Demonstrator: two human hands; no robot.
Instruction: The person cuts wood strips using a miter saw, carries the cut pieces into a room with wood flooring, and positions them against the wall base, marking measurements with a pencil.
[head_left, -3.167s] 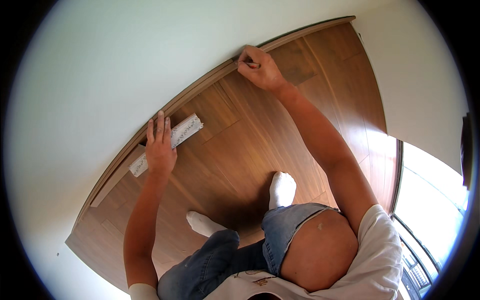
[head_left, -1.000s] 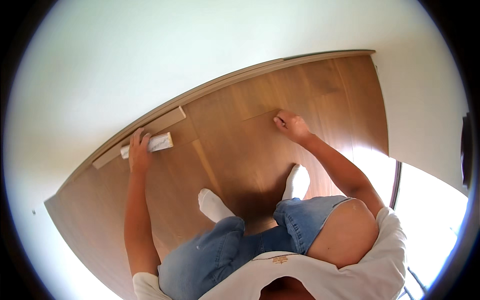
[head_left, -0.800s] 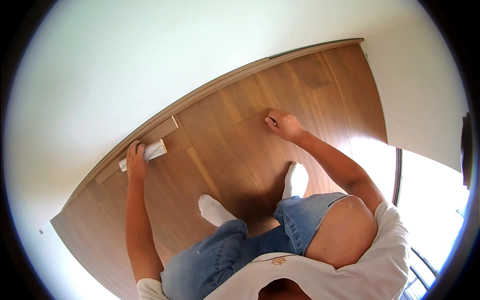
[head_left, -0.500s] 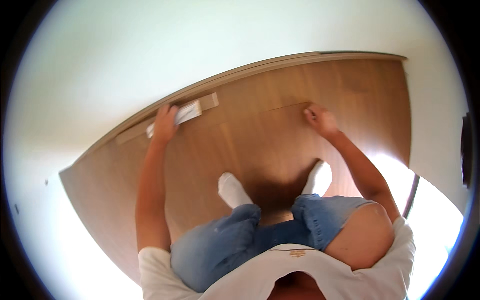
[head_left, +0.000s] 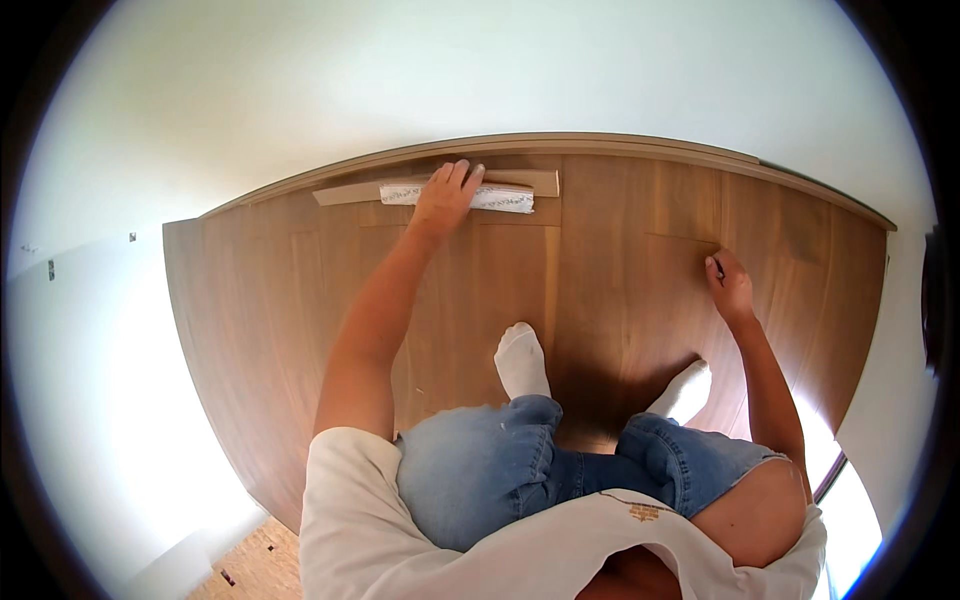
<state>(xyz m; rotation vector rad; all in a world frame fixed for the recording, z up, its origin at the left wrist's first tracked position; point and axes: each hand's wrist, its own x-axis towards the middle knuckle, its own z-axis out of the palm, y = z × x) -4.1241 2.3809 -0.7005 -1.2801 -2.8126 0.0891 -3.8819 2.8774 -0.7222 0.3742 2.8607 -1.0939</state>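
Flat and spread, the left hand (head_left: 445, 196) is pressed on a white printed strip (head_left: 458, 196) whose long axis is laid along the skirting board (head_left: 560, 145), while something small and dark is pinched by the right hand (head_left: 730, 288), well away from that board

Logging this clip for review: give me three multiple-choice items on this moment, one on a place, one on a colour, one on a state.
1. Where does the left hand rest?
A. on the white wrapped strip by the wall
B. on a knee
C. on the window frame

2. What colour are the socks?
A. black
B. white
C. red

3. How is the right hand?
A. flat and empty
B. raised in the air
C. down on the wood floor, pinching a small dark thing

Key: 1 A, the palm covers the strip. 2 B, both feet show white. 3 C, fingers curl around it.
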